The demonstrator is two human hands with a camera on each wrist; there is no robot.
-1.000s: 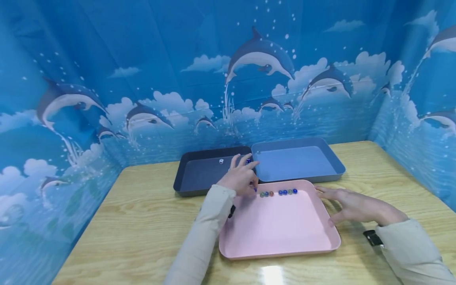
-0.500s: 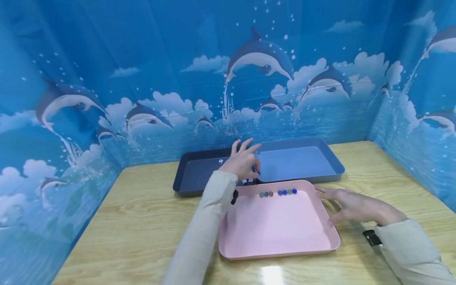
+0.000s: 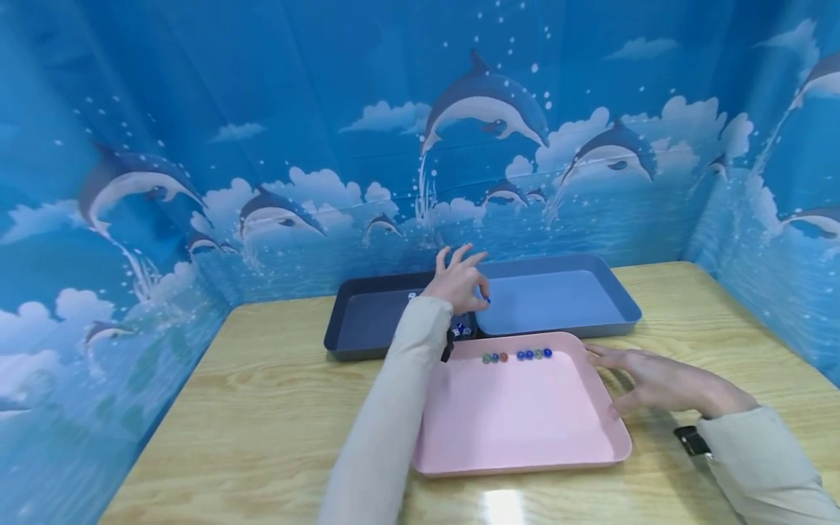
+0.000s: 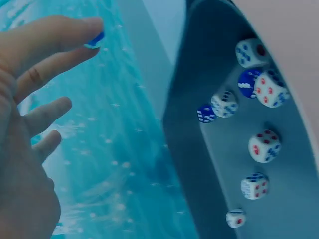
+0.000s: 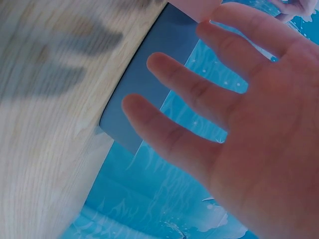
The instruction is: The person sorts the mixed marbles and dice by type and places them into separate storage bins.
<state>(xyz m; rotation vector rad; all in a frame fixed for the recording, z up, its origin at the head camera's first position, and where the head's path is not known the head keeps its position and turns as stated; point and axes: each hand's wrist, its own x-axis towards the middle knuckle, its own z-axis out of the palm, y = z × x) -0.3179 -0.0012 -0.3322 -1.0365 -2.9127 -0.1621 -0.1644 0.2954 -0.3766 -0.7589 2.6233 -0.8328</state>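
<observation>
My left hand [image 3: 458, 286] pinches a blue marble [image 4: 94, 39] between thumb and index finger, the other fingers spread. It hovers over the border between the dark grey tray [image 3: 364, 324] and the blue tray [image 3: 554, 299]. White dice [image 4: 264, 146] and darker blue dice [image 4: 206, 113] lie in the dark tray, partly covered by the hand and sleeve in the head view. Along the far side of the pink tray [image 3: 518, 415] several glass marbles [image 3: 529, 355] sit in two short rows. At that tray's right rim, my right hand [image 3: 663, 379] rests with extended fingers, holding nothing.
A pale wooden table [image 3: 275, 408] bears the three trays, pink in front, dark and blue side by side behind it. Behind the table hangs a blue dolphin-print cloth [image 3: 328, 146], which also covers both sides.
My left hand has lifted the blue marble from the pink tray's far left corner and carried it away from me, toward the blue tray. The right hand stays in place.
</observation>
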